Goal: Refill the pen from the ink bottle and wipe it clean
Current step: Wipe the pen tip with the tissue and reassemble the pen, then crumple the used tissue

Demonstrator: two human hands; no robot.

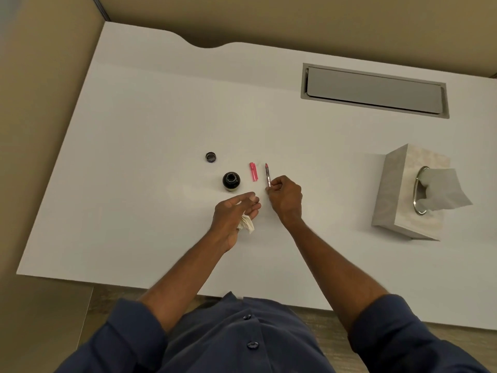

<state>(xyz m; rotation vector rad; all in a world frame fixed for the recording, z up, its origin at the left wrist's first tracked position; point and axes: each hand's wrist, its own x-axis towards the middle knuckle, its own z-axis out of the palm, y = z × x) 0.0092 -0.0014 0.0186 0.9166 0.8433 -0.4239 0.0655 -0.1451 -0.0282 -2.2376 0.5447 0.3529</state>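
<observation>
An uncapped dark ink bottle (231,181) stands on the white desk (134,157), with its round cap (210,156) lying a little farther back to the left. Two pink pen parts (253,172) lie just right of the bottle. My right hand (285,196) grips the rear end of the slim pen (267,175), whose nib points away from me. My left hand (236,211) hovers just in front of the bottle with its fingers stretched out, and a crumpled white tissue (247,224) is tucked under its palm.
A beige tissue box (395,192) with a tissue sticking out stands at the right. A grey cable flap (373,90) is set into the desk at the back right. Beige partition walls close off the left and the back.
</observation>
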